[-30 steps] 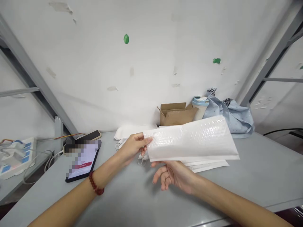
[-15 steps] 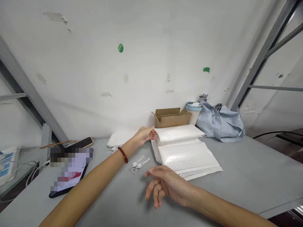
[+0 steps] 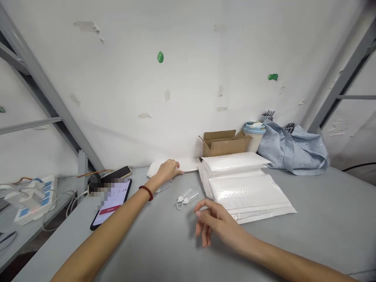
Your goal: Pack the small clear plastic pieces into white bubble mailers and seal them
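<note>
Bubble mailers (image 3: 248,192) lie stacked right of centre in our head view; the one we held up a second ago is down, its placing apparently done. Our left hand (image 3: 169,170) has moved to a flat white packet (image 3: 190,164), pinch uncertain; our right hand (image 3: 213,224), loosely spread, holds nothing.

- Lit phone screen (image 3: 120,197), left of the left hand's fingers (image 3: 173,164): digits "2:24" legible; adjacent area pixelated.
- Red on-screen button (image 3: 111,210): white marking, illegible.
</note>
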Demonstrator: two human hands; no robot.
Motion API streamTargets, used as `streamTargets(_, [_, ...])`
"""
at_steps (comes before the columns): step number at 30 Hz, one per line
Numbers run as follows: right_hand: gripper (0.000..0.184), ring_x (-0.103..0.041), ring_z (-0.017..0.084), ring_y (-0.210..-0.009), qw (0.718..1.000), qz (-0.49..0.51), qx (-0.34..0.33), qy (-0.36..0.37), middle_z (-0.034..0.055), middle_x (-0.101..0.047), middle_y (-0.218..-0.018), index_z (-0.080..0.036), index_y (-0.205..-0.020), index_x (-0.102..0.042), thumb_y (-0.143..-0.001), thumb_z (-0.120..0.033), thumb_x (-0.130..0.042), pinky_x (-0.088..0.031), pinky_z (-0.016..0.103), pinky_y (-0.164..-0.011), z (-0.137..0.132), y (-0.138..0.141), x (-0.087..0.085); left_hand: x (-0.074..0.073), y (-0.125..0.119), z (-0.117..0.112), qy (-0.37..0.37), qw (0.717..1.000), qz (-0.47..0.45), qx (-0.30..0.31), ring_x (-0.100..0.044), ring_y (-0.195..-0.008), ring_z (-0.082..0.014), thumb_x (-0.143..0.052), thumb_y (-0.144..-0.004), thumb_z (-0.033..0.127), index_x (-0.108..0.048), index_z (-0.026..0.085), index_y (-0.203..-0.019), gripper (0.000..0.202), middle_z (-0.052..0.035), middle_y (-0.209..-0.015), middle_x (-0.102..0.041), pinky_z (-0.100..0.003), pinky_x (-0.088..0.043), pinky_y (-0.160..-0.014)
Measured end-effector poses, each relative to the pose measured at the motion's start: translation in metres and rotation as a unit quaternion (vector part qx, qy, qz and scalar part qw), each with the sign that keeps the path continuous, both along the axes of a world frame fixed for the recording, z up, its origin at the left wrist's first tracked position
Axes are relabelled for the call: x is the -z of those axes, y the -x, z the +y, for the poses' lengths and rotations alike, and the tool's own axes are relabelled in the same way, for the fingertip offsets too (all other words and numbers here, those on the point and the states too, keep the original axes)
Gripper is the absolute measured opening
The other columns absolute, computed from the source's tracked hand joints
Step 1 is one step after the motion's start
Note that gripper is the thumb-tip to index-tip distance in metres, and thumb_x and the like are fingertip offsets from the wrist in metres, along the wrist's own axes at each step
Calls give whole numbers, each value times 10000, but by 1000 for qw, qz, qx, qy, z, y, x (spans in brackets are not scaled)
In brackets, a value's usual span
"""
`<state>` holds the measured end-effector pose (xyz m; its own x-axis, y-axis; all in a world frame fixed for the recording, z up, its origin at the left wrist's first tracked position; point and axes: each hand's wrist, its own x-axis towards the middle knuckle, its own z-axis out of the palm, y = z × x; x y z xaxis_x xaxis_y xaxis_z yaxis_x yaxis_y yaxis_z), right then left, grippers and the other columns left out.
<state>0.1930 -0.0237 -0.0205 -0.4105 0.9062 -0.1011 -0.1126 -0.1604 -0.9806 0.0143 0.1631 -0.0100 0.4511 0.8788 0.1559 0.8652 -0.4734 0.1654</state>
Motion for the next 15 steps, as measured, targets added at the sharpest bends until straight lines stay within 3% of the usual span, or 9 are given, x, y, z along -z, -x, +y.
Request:
streamTargets(4, [268,-559,103,-391,999,-26,-8,-27,-37,-610,-581,-192,-881,-472,-825,-446,-534,-406,206,-407,-4,1,2,-5,0,1,-16,999,41,13,-596,-889,-245,-546,-800,408,-673,173,-908,288,-104,-963,-650,-286,-437,-678])
streamTargets(8, [248,-535,99,-411,995,-75,-22,-70,-31,-594,-589,-188,-878,-478,-843,-432,-505,-416,228,-451,-10,3,1,-7,-1,-1,-36,996,67,43,-587,-936,-221,-480,-833,270,-670,194,-954,237,-82,-987,-658,-269,-439,-697])
streamTargets(15, [190,-525,115,-468,978,-153,-18,-142,-24,-569,-617,-192,-906,-470,-865,-377,-452,-420,247,-483,-13,1,-3,-5,-6,0,-90,990,100,35,-609,-867,-204,-449,-720,2,-665,168,-973,372,-95,-945,-673,-255,-443,-658])
